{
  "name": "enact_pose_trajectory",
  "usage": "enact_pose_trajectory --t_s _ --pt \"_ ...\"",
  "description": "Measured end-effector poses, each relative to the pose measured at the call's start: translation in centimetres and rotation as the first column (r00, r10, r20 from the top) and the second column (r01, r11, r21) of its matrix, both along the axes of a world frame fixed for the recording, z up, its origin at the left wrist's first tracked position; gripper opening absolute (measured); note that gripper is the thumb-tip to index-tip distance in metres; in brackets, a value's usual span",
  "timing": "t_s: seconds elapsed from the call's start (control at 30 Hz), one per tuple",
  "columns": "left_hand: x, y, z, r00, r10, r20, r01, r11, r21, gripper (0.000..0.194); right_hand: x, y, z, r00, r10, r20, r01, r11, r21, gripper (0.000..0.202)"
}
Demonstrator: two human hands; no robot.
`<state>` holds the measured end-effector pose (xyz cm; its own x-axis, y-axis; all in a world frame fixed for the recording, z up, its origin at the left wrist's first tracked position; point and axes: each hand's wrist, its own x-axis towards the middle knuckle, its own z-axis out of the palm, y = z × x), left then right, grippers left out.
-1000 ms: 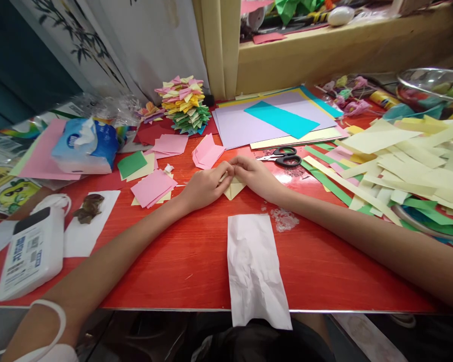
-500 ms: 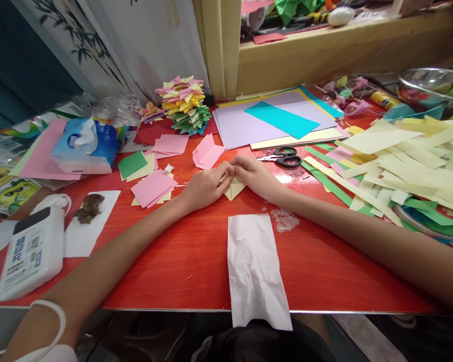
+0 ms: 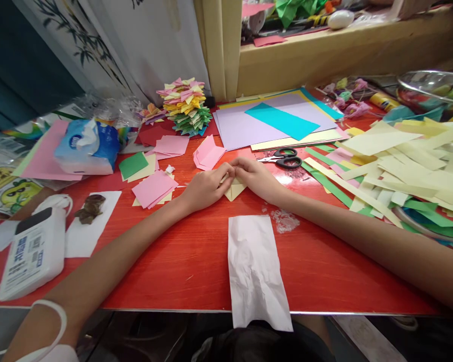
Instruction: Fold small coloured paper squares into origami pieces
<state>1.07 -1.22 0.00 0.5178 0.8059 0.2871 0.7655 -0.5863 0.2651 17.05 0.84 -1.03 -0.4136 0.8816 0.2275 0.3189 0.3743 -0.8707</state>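
Our left hand [image 3: 206, 190] and right hand [image 3: 259, 180] stay closed on the yellow paper [image 3: 234, 192], whose folding seems no further along, beyond the tabletop's [image 3: 166, 271] near edge.

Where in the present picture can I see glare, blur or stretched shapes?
Head view: whitish glare on the red table, just below the scissors; head view: the printed yellow package at the left edge looks slightly soft and slanted; head view: the metal bowl seems stretched at the right edge; head view: the pale yellow paper, partly covered by the fingers, looks sharper.
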Motion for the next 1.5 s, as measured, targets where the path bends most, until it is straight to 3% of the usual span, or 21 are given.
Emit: enact_pose_trajectory --t_s 1.5 --pt "0.03 -0.02 -0.02 1.000 0.005 0.002 -0.005 1.000 -0.019 0.015 0.00 0.28 -0.49 0.999 0.019 -0.028 -0.018 1.000 0.012 0.019"
